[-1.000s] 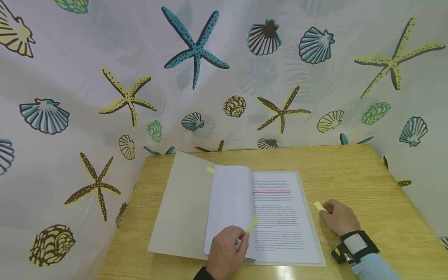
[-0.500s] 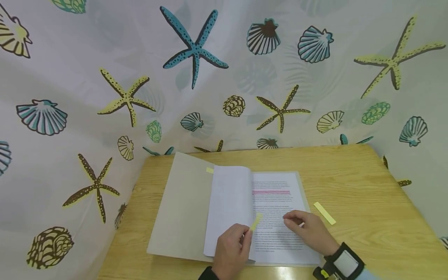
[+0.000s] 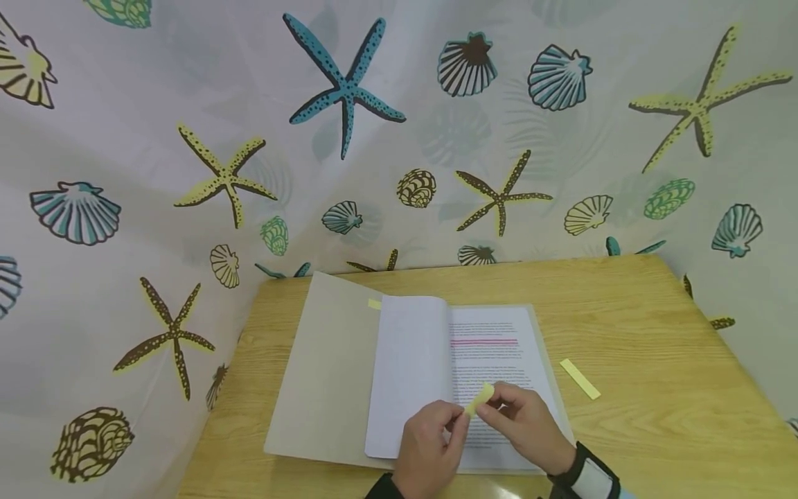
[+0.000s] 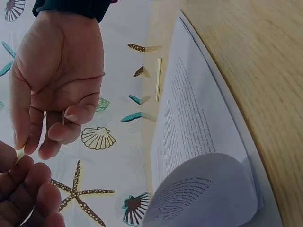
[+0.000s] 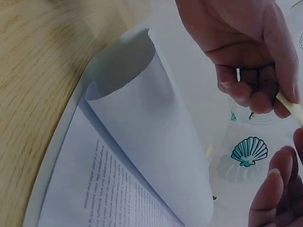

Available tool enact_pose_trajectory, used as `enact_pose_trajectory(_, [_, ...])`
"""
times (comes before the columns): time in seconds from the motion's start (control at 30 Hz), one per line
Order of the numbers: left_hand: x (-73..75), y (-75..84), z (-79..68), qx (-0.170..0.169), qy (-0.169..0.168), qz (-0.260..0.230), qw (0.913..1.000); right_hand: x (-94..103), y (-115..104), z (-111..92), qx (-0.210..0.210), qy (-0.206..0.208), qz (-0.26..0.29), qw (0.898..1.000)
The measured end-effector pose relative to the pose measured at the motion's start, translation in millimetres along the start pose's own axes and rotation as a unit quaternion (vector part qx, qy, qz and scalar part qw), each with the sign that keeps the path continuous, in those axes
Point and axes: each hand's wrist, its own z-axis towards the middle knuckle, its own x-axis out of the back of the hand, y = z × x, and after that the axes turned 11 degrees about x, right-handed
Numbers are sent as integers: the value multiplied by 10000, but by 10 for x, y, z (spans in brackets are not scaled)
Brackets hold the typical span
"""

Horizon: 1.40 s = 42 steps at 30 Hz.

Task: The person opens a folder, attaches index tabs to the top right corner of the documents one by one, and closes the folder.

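A yellow paper strip, looking like a sticky page marker, is held over the printed page of an open document folder. My left hand pinches its near end between thumb and index finger. At the far end, my right hand pinches it too. In the left wrist view the strip shows as a small pale edge where the fingertips of both hands meet. The right wrist view shows the strip between the two hands. Turned-over sheets curl up along the fold.
The folder's beige cover lies open to the left, with a yellow tab near the turned sheets. Another yellow strip lies on the wooden table to the right. A patterned curtain surrounds the table's back and sides.
My right hand has let go of the other strip, left it on the table, and moved left to grip the strip held by my left hand. The left hand has shifted slightly right.
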Motion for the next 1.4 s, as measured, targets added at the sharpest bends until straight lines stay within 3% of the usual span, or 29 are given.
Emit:
enact_pose_trajectory(0.1, [-1,16,18,-107,187,236,9995,-1,-14,15,631,83,-684,9956])
enact_pose_trajectory(0.17, [4,38,39,-229,290,262,9990,2,-29,26,1185,35,-1379,9833])
enact_pose_trajectory(0.33, [16,98,93,-647,366,-65,9972,2,-78,68,2595,-250,-2605,9296])
enact_pose_trajectory(0.43, [13,118,106,-766,376,-155,9962,-7,-96,97,3168,-310,-2950,9009])
enact_pose_trajectory(0.5, [12,123,107,-797,391,-148,9959,-8,-105,112,3382,-296,-3109,8877])
enact_pose_trajectory(0.63, [12,125,99,-769,436,-118,9960,-3,-123,123,3513,-225,-3374,8730])
enact_pose_trajectory(0.83, [31,139,94,-971,368,-177,9944,0,-141,122,3590,-255,-3459,8665])
enact_pose_trajectory(0.97, [39,157,82,-1070,343,-116,9936,-6,-156,114,3602,-372,-3438,8664])
enact_pose_trajectory(1.07, [45,165,69,-1087,353,-80,9934,5,-151,99,3491,-448,-3204,8795])
enact_pose_trajectory(1.13, [51,160,62,-1116,346,-96,9931,28,-143,76,3258,-671,-2721,9029])
enact_pose_trajectory(1.2, [58,152,61,-1175,303,-141,9925,59,-144,42,2735,-936,-1965,9369])
enact_pose_trajectory(1.27, [64,143,56,-1236,262,-131,9919,81,-150,16,2137,-1057,-1130,9646])
enact_pose_trajectory(1.33, [63,137,53,-1312,225,-112,9910,89,-163,-3,1511,-1003,-500,9821])
enact_pose_trajectory(1.4, [56,133,42,-1356,233,-64,9905,84,-171,1,1147,-914,-8,9892])
